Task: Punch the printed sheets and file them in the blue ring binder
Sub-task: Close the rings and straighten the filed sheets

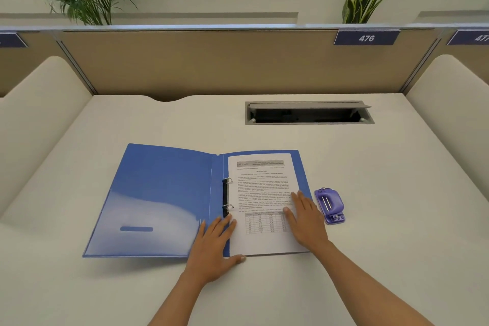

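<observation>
The blue ring binder (pixel 158 193) lies open on the desk. Its two metal rings (pixel 228 196) stand at the spine. A printed sheet (pixel 260 188) lies on the binder's right half, its left edge at the rings. My left hand (pixel 215 249) rests flat with straight fingers on the binder's spine and the sheet's lower left edge. My right hand (pixel 308 218) presses flat on the sheet's lower right part. A purple hole punch (pixel 330 205) sits on the desk just right of the binder, beside my right hand.
The cream desk (pixel 370 246) has an open cable tray (pixel 308 113) at the back right. A beige partition (pixel 211 61) with a "476" label closes the back, curved dividers flank both sides, and plants stand behind it.
</observation>
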Motion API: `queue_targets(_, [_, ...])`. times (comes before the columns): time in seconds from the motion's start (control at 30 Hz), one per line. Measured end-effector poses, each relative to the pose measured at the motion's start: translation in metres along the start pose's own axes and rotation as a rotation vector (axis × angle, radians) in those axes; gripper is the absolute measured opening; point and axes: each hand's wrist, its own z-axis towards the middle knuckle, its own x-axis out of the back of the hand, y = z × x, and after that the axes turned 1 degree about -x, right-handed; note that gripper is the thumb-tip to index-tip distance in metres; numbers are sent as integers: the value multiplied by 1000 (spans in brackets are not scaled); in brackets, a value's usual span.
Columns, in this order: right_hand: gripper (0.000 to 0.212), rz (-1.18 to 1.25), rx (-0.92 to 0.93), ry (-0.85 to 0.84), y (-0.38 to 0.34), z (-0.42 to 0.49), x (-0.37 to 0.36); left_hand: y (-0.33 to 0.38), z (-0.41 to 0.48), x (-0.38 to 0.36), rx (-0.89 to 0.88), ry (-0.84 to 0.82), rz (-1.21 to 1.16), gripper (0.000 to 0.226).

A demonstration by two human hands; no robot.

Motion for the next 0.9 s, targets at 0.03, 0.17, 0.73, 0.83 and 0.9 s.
queue_targets(0.03, [86,4,7,-7,2,0,-3,0,-1,-1,-8,16,7,89])
queue_targets(0.17, [82,88,28,-15,11,0,-13,4,-1,6,-34,205,-112,81])
queue_targets(0.73, [88,0,148,-98,33,-7,-13,-5,109,61,573,103,-614,23])
queue_targets(0.83, [88,-22,153,-109,32,-7,-12,-8,117,59,623,78,-638,45])
queue_targets(0.9, [89,-39,158,-112,31,-9,-11,-11,121,59,661,47,-655,46])
